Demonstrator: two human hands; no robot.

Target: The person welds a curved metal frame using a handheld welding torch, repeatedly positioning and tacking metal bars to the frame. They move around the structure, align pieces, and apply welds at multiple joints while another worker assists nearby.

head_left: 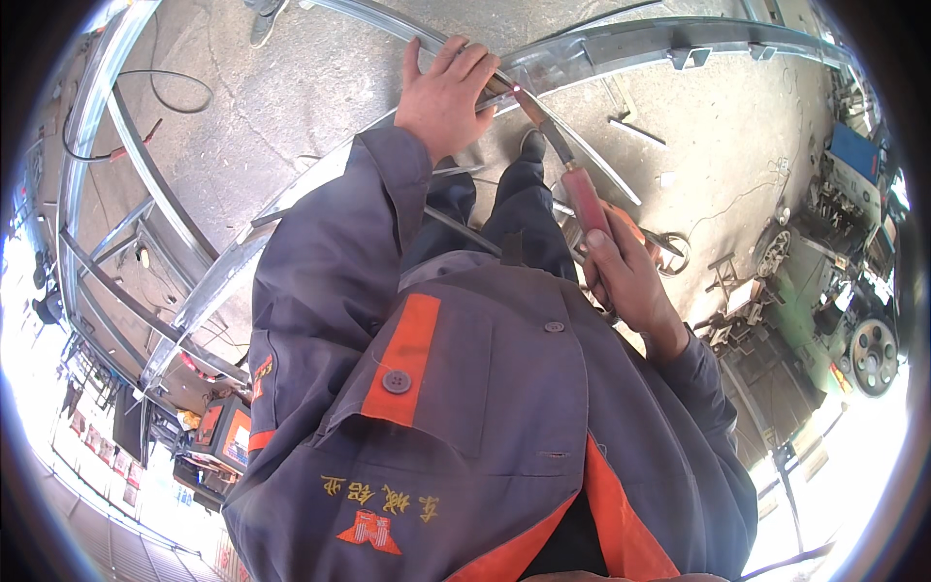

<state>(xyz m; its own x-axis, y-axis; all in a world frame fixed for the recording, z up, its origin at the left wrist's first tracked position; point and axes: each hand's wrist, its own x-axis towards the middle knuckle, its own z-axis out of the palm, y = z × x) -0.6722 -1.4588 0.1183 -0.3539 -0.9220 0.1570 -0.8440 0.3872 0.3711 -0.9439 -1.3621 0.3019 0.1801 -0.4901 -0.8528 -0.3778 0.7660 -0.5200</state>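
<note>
My right hand (626, 276) is wrapped round the red handle of a welding torch (585, 199). The torch slants up and left, and its coppery nozzle ends beside a small bright pinkish spot on the metal. Just left of that spot, my left hand (448, 97) grips a metal bar (497, 83), fingers over the far side and thumb on the near side. This bar meets a wide curved steel beam (621, 50) that runs off to the right. Part of the bar is hidden under my left hand.
Steel framework (145, 145) stands at left, with a black cable (184, 109) looped by it. A red-and-black machine (223, 435) sits lower left. On the right are a handwheel (872, 357), a blue-topped machine (853, 153) and scattered metal parts. A thin rod (637, 132) lies on the floor.
</note>
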